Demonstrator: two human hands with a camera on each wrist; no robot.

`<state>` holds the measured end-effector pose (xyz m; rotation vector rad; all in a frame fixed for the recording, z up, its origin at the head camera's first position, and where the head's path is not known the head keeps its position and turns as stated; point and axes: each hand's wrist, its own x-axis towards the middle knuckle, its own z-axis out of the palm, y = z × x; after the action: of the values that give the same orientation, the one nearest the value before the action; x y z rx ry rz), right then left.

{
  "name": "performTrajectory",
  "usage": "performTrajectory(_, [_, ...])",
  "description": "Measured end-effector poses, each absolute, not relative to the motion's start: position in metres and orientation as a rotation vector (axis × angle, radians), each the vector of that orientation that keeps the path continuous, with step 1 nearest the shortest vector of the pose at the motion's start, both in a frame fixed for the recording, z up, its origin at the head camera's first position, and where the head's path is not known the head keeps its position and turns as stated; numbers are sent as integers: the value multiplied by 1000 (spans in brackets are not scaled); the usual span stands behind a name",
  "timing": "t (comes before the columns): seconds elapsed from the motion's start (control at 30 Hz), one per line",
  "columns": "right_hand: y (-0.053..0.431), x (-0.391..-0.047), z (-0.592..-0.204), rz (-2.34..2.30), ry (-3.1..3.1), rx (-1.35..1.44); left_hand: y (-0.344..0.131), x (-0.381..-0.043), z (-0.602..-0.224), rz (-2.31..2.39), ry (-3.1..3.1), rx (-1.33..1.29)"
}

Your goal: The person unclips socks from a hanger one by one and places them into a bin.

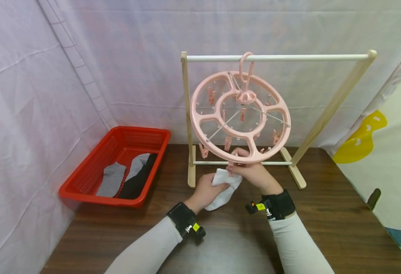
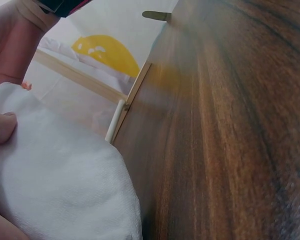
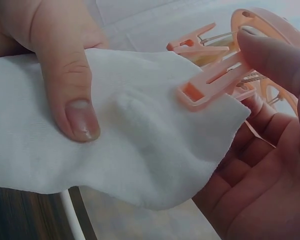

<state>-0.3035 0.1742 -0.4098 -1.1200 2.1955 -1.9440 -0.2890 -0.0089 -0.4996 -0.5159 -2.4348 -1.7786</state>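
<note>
A white sock [image 1: 223,189] is pinched between the thumb and fingers of my left hand [image 1: 205,193], below the front rim of a pink round clip hanger [image 1: 278,99]. My right hand [image 1: 256,176] pinches a pink clothespin [image 3: 212,82] of that hanger between thumb and fingers. In the right wrist view the clothespin's tip lies over the edge of the sock; whether it clamps the cloth I cannot tell. The left thumb lies flat on the sock there. In the left wrist view the sock [image 2: 65,170] fills the lower left and hides most of the left fingers.
A wooden stand with a white bar [image 1: 306,58] carries the hanger by its hook [image 1: 246,68]. Several other pink clothespins [image 1: 228,143] dangle from the ring. To the left, a red basket [image 1: 67,190] holds grey socks [image 1: 112,179] and a black piece [image 1: 139,180]. Brown wood tabletop [image 1: 323,220] lies beneath.
</note>
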Motion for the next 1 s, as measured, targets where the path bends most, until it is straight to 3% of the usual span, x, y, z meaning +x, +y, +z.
performTrajectory(1.0, [177,-306,-406,-2136,2192,-1133,-26,-285,-494,-1754,-2411,-511])
